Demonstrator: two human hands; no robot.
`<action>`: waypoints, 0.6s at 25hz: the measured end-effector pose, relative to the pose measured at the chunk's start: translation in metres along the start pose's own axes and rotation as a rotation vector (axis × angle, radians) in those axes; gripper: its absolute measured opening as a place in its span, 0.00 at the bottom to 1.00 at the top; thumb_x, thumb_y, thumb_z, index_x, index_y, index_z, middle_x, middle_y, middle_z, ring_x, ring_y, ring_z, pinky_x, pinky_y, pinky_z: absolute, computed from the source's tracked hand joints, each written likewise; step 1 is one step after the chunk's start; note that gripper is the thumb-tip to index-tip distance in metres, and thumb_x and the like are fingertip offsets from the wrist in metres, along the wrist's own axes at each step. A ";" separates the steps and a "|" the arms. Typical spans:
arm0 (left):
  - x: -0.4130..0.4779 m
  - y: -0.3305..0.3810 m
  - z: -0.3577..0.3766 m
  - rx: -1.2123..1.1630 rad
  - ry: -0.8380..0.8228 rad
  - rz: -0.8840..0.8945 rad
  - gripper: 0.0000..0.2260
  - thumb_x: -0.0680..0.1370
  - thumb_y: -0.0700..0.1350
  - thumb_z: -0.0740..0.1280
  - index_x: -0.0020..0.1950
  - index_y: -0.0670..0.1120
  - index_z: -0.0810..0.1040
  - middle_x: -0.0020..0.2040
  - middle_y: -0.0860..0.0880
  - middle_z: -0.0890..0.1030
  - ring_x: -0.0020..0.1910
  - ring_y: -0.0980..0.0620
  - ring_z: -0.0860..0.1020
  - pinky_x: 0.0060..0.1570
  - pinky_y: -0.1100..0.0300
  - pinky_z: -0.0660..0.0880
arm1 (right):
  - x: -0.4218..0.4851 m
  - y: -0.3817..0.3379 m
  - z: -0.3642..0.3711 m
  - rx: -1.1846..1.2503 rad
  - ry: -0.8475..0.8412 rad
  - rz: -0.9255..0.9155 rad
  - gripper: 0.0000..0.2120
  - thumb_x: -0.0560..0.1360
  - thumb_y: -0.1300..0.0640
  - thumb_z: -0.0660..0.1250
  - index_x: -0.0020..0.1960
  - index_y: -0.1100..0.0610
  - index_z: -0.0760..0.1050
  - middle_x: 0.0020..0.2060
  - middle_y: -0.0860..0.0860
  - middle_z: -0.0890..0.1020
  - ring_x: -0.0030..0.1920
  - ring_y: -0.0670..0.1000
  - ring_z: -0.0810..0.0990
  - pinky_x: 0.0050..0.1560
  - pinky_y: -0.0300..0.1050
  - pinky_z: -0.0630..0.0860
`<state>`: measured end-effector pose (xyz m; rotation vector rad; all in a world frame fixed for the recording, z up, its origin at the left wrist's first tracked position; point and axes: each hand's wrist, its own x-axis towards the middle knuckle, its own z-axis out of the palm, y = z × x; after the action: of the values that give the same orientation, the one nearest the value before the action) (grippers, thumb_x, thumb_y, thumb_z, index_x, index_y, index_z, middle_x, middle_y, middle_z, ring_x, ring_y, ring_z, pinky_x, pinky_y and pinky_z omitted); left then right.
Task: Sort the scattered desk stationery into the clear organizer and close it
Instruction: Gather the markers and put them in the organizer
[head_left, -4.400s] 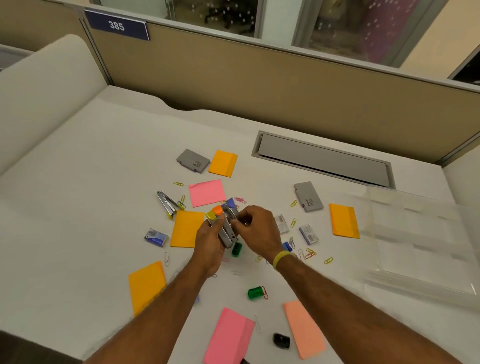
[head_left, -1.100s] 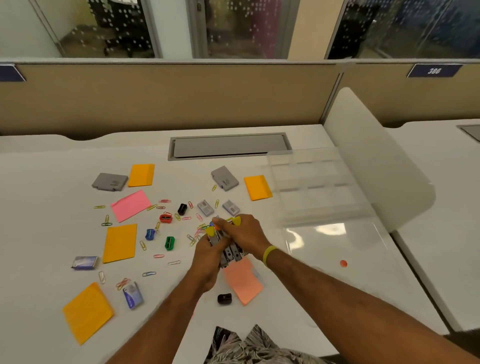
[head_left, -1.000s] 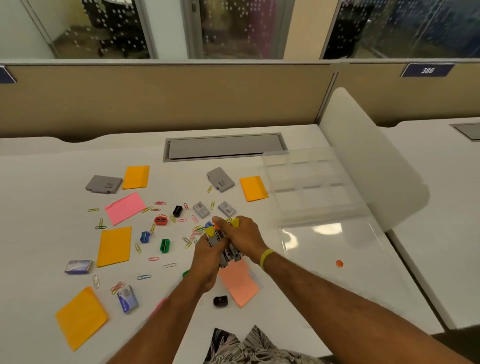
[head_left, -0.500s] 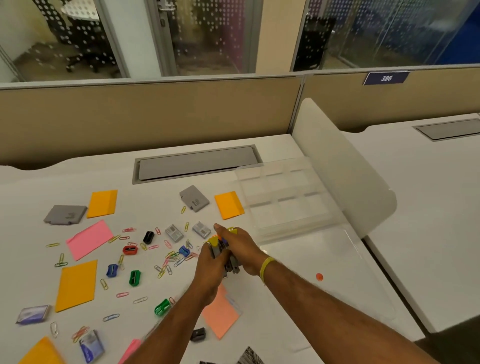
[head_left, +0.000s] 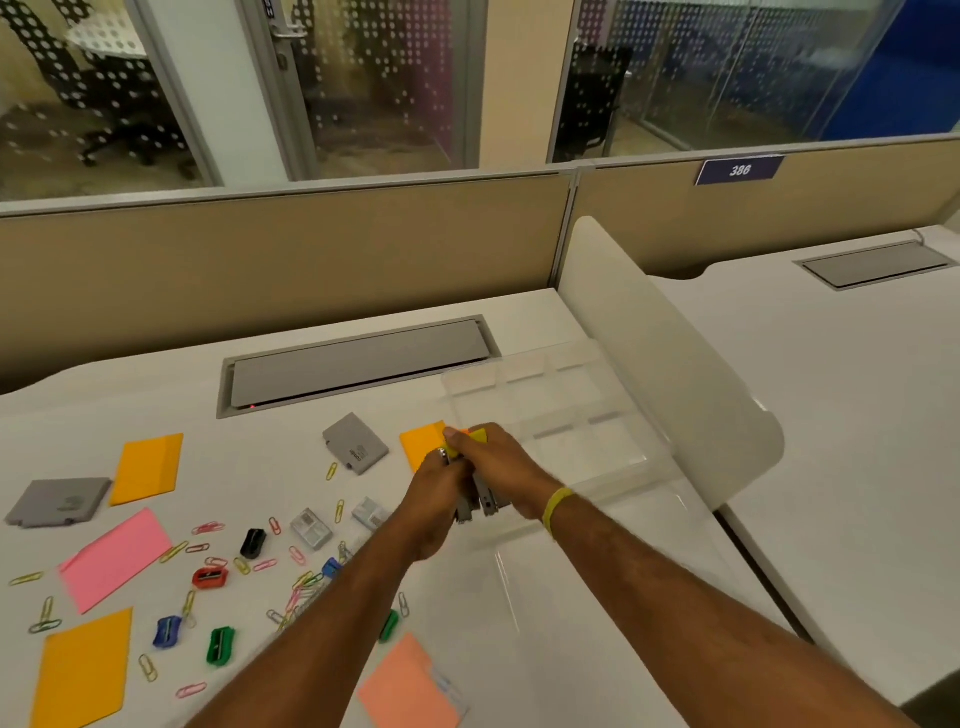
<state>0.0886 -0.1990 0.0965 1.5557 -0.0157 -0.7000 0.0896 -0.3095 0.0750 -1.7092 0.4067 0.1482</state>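
My left hand (head_left: 439, 499) and my right hand (head_left: 498, 470) together grip a bundle of small metal staplers (head_left: 480, 501) with yellow and orange tips. They hold it above the desk at the near left corner of the clear organizer (head_left: 561, 421), which lies open with its compartments showing and its clear lid (head_left: 597, 561) folded flat toward me. Scattered on the white desk to the left are sticky-note pads (head_left: 148, 467), grey cases (head_left: 356, 449), staple boxes (head_left: 310, 529), sharpeners (head_left: 221, 645) and several paper clips (head_left: 208, 528).
A white curved divider (head_left: 670, 374) stands just right of the organizer. A grey cable hatch (head_left: 358, 364) is set into the desk at the back, before a tan partition (head_left: 285, 249). A salmon pad (head_left: 410, 691) lies near the front edge.
Both hands have carried the staplers away from the middle of the desk, to the right and farther back, up to the organizer. My view has swung right and tilted up.
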 end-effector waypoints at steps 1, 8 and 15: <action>0.012 0.009 0.004 -0.002 -0.010 -0.003 0.12 0.83 0.42 0.54 0.53 0.36 0.75 0.52 0.31 0.80 0.51 0.36 0.81 0.52 0.45 0.79 | 0.010 -0.006 -0.009 0.004 0.030 0.007 0.19 0.77 0.44 0.65 0.33 0.55 0.71 0.27 0.49 0.74 0.31 0.46 0.75 0.37 0.41 0.72; 0.103 0.051 0.017 0.028 -0.031 -0.025 0.09 0.81 0.39 0.57 0.55 0.39 0.75 0.46 0.40 0.81 0.43 0.43 0.81 0.46 0.50 0.78 | 0.095 -0.029 -0.053 0.149 0.141 0.250 0.33 0.74 0.33 0.60 0.66 0.58 0.74 0.60 0.60 0.80 0.59 0.60 0.79 0.64 0.59 0.73; 0.167 0.044 0.024 0.111 0.034 -0.144 0.13 0.80 0.43 0.61 0.56 0.33 0.73 0.44 0.35 0.80 0.36 0.43 0.77 0.30 0.59 0.69 | 0.137 -0.021 -0.062 0.178 0.161 0.334 0.28 0.79 0.37 0.56 0.65 0.59 0.73 0.54 0.58 0.80 0.51 0.58 0.79 0.50 0.50 0.76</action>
<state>0.2304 -0.2963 0.0687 1.6864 0.0845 -0.7971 0.2166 -0.3922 0.0617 -1.4724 0.8021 0.2113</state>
